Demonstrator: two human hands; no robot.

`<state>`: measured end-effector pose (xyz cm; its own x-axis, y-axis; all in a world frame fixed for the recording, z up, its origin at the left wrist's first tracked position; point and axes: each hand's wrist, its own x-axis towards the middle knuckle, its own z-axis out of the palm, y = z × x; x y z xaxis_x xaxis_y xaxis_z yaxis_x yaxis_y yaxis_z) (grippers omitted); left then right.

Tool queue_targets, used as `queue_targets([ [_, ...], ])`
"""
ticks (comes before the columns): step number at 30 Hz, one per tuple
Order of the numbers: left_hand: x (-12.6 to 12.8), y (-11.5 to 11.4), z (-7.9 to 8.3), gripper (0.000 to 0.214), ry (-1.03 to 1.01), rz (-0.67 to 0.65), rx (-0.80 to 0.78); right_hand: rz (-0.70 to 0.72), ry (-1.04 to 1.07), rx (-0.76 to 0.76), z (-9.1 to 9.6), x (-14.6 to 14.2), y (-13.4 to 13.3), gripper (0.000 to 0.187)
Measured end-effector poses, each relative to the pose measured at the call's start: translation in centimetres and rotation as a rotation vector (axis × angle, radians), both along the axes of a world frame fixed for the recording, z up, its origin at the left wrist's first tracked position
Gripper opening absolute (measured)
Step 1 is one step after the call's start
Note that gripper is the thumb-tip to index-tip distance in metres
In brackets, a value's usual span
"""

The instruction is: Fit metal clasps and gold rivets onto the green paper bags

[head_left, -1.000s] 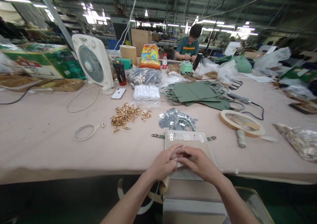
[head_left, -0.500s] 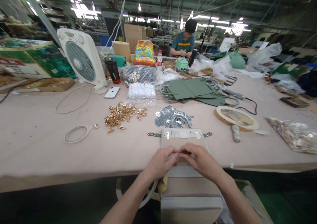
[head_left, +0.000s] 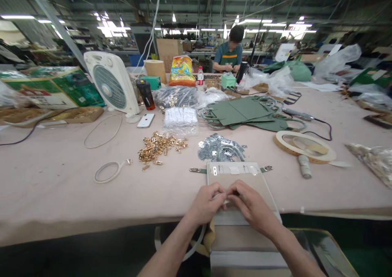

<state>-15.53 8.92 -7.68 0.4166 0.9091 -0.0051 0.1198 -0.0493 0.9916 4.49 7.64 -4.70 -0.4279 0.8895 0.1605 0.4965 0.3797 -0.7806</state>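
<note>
My left hand (head_left: 210,203) is closed in a pinch, with a bit of narrow white tape (head_left: 226,202) showing at its fingertips. Close beside it, my right hand (head_left: 252,203) is also pinched; what lies between its fingers is hidden. Both hands are over the near half of a flat beige bag panel (head_left: 245,181), which lies on the table and hangs over its front edge. Green straps with metal fittings (head_left: 197,170) stick out at its sides, and a grey-green handle (head_left: 231,147) loops beyond its far edge. A pale band (head_left: 197,244) curves below my left wrist.
Gold metal fittings (head_left: 159,146) are heaped left of a pile of small silver plates (head_left: 211,146). Green bag pieces (head_left: 241,111) lie farther back. Tape rolls (head_left: 280,143) are at right, a fan (head_left: 110,83) at left. A person (head_left: 228,56) sits across the table.
The view has shifted, so the table's contents appear lower and farther right. My fingertips have drawn slightly apart, and white tape now shows at the left ones.
</note>
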Motion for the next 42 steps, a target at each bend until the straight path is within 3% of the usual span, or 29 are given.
queue_targets([
  [4, 0.0, 0.4, -0.3, 0.024, -0.155, 0.128, -0.156, 0.050, 0.075, 0.165, -0.5, -0.5, -0.9, 0.016],
  [7, 0.1, 0.4, -0.2, 0.022, -0.138, 0.190, -0.127, -0.076, 0.169, 0.183, 0.3, 0.0, 0.1, 0.007],
  [10, 0.2, -0.2, 0.3, 0.017, 0.004, 0.065, 0.036, -0.224, 0.248, 0.078, 1.6, 0.5, 2.9, 0.010],
  [14, 0.2, -1.1, 0.7, 0.018, 0.108, -0.074, 0.161, -0.146, 0.223, -0.030, 2.1, -0.4, 7.3, 0.020],
  [19, -0.2, -1.1, 0.8, 0.020, 0.108, -0.117, 0.218, -0.106, 0.064, -0.079, 0.4, -2.8, 9.9, 0.022],
  [29, -0.3, -0.9, 0.5, 0.020, 0.130, -0.129, 0.214, -0.110, -0.059, -0.071, -1.7, -3.7, 10.5, 0.021],
  [39, -0.5, -0.7, 0.8, 0.020, 0.151, -0.163, 0.233, -0.142, -0.151, 0.130, -2.9, -4.4, 10.0, 0.009],
  [42, -0.5, -0.7, 0.9, 0.021, 0.104, -0.168, 0.236, -0.143, -0.151, 0.147, -2.8, -3.9, 10.1, 0.038],
])
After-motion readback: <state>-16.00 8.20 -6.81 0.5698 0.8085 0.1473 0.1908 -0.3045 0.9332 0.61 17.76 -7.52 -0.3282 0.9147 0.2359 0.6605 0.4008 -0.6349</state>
